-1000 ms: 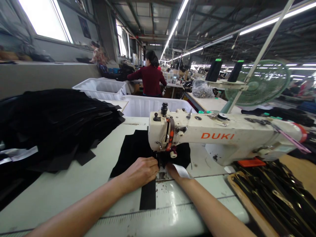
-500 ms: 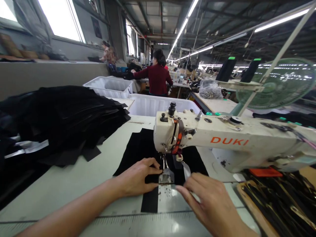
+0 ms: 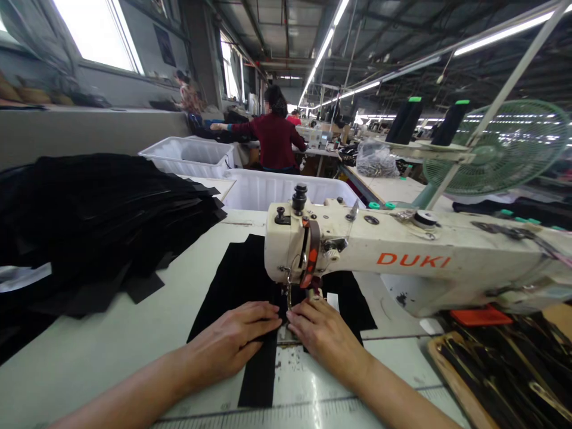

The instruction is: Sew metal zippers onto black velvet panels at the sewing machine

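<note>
A piece of black fabric (image 3: 223,292) lies on the sewing machine bed, partly under the machine head (image 3: 286,244). My left hand (image 3: 232,333) rests on the fabric, left of the needle area, with fingers stretched out and lying flat. On the other side, my right hand (image 3: 324,328) lies over the fabric with its fingertips close to the presser foot. Its fingers are extended, and I see nothing held in them. A short white strip (image 3: 333,301) shows behind the right hand. The fingertips of both hands almost meet, hiding part of the needle plate (image 3: 288,336).
A tall pile of black fabric pieces (image 3: 98,220) stands at left. White plastic bins (image 3: 295,183) are behind the machine. A wooden tray (image 3: 451,363) with dark metal-edged pieces sits at right. A ruler scale (image 3: 322,414) runs along the front. A person (image 3: 277,140) works further back.
My right hand has moved left and away from me, from beside the pale strip to the presser foot. My left hand and the fabric under it have shifted slightly left and nearer to me.
</note>
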`<state>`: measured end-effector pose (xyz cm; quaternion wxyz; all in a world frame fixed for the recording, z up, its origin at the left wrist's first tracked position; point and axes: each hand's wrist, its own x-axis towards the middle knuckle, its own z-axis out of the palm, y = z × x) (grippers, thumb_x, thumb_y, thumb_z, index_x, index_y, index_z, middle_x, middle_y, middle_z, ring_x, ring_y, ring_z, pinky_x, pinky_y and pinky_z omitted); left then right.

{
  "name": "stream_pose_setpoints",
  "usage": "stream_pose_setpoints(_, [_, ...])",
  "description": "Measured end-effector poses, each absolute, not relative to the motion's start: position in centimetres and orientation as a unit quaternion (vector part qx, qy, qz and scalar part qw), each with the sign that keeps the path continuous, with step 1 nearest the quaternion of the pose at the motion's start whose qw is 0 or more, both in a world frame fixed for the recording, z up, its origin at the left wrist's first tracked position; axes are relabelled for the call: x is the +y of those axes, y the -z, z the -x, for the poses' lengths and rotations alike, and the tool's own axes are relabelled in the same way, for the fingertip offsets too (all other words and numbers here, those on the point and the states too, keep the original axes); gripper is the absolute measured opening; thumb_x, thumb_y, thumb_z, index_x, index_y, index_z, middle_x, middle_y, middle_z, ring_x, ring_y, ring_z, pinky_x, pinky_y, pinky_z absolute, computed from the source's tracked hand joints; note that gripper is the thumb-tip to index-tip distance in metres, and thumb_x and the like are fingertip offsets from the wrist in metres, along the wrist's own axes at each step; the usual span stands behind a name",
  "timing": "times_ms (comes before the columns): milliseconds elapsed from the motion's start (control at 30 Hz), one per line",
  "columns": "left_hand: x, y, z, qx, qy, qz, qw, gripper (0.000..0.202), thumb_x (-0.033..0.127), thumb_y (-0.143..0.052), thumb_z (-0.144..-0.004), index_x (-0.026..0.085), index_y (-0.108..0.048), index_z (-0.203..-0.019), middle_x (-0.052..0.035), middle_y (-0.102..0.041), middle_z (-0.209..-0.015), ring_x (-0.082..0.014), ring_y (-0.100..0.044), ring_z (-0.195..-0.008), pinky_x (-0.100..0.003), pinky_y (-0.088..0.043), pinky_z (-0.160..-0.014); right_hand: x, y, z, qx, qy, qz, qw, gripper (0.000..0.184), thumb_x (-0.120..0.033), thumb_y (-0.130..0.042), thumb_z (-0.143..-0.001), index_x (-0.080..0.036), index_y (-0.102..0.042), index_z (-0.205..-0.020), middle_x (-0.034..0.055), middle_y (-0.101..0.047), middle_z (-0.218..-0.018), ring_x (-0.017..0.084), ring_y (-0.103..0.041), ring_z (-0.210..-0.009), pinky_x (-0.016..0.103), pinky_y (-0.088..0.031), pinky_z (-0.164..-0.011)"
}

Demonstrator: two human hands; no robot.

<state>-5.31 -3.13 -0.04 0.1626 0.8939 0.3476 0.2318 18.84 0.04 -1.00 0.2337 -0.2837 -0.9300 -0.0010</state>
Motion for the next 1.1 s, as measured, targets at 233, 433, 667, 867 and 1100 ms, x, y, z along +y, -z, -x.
stream_pose_setpoints(233, [-2.9,-1.1,5.1,0.318,-0.177,-0.922,0.133,0.054,0.004,-0.049,-0.085,0.021,-0.057,-0.136,-0.005,-0.059,-0.138,-0.0215,-0.052,-0.129,-0.036,-0.04,-0.112,0.3,1.4,-18.6,-0.925,0.016,0.285,0.252,0.01,-0.02,-0.06,-0.095,-0.018,-0.068,-0.099,0.0032,-0.07,-0.089,0.02,-0.063,-0.085,0.034,-0.049,-0.079])
stream_pose_setpoints(433, [-1.8,-1.6,4.9,0.321,-0.173,-0.924,0.116,0.063,0.002,-0.054,-0.072,0.02,-0.058,-0.133,-0.0061,-0.062,-0.133,-0.023,-0.057,-0.123,-0.036,-0.043,-0.109,1.2,2.1,-18.3,-0.913,0.041,0.287,0.286,0.006,-0.02,-0.061,-0.093,-0.019,-0.067,-0.095,0.0015,-0.072,-0.088,0.02,-0.065,-0.083,0.035,-0.048,-0.082])
stream_pose_setpoints(667, [0.2,-1.0,4.9,0.307,-0.189,-0.928,0.091,0.046,0.005,-0.05,-0.085,0.016,-0.063,-0.127,-0.0085,-0.065,-0.128,-0.0236,-0.059,-0.119,-0.038,-0.044,-0.108,2.8,2.6,-18.2,-0.902,0.041,0.296,0.312,0.01,-0.019,-0.062,-0.093,-0.019,-0.068,-0.1,0.0027,-0.074,-0.095,0.022,-0.067,-0.087,0.036,-0.05,-0.081])
stream_pose_setpoints(867, [0.2,-0.1,5.2,0.304,-0.248,-0.913,0.115,0.043,0.007,-0.05,-0.089,0.018,-0.062,-0.129,-0.0079,-0.064,-0.129,-0.0228,-0.058,-0.12,-0.039,-0.044,-0.108,2.6,2.3,-18.4,-0.901,0.021,0.3,0.312,0.013,-0.018,-0.06,-0.093,-0.021,-0.069,-0.101,0.0023,-0.074,-0.096,0.021,-0.067,-0.088,0.034,-0.051,-0.082])
stream_pose_setpoints(1100, [0.5,0.4,5.5,0.296,-0.267,-0.907,0.135,0.038,0.009,-0.046,-0.095,0.019,-0.061,-0.129,-0.0074,-0.067,-0.125,-0.0206,-0.059,-0.118,-0.036,-0.045,-0.105,2.7,2.7,-17.8,-0.888,0.033,0.331,0.317,0.008,-0.016,-0.064,-0.088,-0.021,-0.069,-0.092,0.0048,-0.073,-0.09,0.023,-0.066,-0.08,0.037,-0.051,-0.076])
